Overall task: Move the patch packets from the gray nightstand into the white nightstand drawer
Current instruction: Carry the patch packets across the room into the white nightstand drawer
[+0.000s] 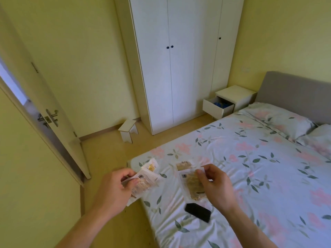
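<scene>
My left hand [114, 190] grips a bunch of clear patch packets [145, 181] with tan contents, held over the bed's near corner. My right hand [215, 187] pinches more patch packets [189, 183] by their upper right part, just above the bedsheet. The white nightstand [238, 97] stands far off beside the headboard, and its drawer [217, 107] is pulled open with something blue inside. The gray nightstand is not in view.
A bed [250, 167] with a floral sheet and pillows [279, 120] fills the right side. A black flat object [198, 212] lies on it near my right wrist. A white wardrobe [175, 68], a small white stool [128, 130] and an open door [52, 119] border the floor strip.
</scene>
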`<state>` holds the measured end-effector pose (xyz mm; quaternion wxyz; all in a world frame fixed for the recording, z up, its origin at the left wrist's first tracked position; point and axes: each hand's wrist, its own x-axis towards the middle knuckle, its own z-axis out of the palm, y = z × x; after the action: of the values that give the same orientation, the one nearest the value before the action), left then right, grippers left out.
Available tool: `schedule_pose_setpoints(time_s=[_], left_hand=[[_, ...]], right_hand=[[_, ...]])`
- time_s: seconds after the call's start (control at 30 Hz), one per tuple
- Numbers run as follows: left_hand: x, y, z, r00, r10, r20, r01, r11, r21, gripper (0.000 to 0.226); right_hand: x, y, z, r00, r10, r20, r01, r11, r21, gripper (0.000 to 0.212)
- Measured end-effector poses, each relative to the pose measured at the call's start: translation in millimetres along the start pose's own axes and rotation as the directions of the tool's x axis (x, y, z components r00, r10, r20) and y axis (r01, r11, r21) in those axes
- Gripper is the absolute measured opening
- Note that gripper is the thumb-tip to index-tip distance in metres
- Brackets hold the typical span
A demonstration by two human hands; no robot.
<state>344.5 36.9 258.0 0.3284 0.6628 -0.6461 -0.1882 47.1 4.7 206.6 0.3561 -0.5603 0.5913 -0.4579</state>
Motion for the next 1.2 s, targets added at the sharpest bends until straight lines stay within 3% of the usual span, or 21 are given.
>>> schedule_pose_setpoints(time_s=[0.23,0.67,0.93,1.07,1.2], left_hand=[[109,-61,-31,0.999,-0.009,-0.038,0.008,1.0,-0.023,0.023],[342,-214,-107,0.989,0.126,0.076,-0.124,0.992,-0.031,0.023],[480,-253,-103,0.947,0.238,0.215,-0.218,0.969,-0.112,0.024],[553,-283,-95,0.938,0.263,0.228,-0.241,0.963,-0.12,0.029],[626,-315,-93,0.942,0.24,0.233,-0.223,0.97,-0.099,0.019]], right_hand=[[99,-35,76,0.999,-0.023,0.022,0.023,1.0,-0.013,0.018],[239,-81,265,0.987,0.03,-0.156,-0.034,0.999,-0.024,0.017],[316,-83,321,0.941,0.123,-0.315,-0.146,0.988,-0.05,0.016],[383,-67,358,0.929,0.142,-0.341,-0.162,0.986,-0.03,0.015],[457,-54,408,0.923,0.18,-0.339,-0.184,0.983,0.019,0.015]])
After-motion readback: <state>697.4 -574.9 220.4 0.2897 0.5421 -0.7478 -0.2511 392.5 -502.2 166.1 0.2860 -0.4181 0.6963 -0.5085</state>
